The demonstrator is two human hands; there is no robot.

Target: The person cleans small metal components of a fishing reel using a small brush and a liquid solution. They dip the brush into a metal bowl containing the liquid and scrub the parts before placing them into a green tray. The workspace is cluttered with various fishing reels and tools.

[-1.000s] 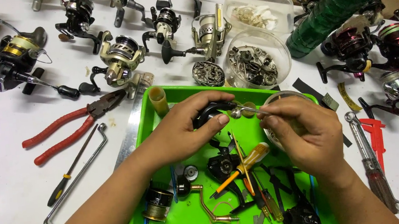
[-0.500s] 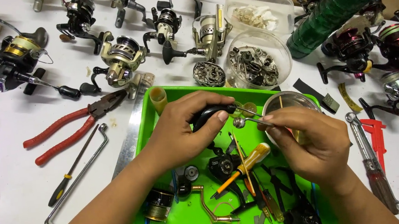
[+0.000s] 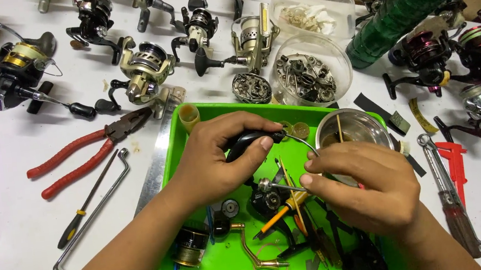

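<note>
White table (image 3: 6, 198) strewn with fishing reels (image 3: 145, 70), green tray (image 3: 173, 154) of parts under my hands, my left hand (image 3: 216, 156) closed around a black reel body (image 3: 244, 140), my right hand (image 3: 358, 191) pinching a small metal shaft (image 3: 276, 186) over the tray

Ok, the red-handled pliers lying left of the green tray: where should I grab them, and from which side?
Probably grip the pliers around both red handles near mid-length, coming from above and the near-left. They lie flat on the white table, jaws toward the green tray, handles splayed toward bare table. The jaw end is crowded by a metal ruler and a reel; the left hand is close there.
</note>
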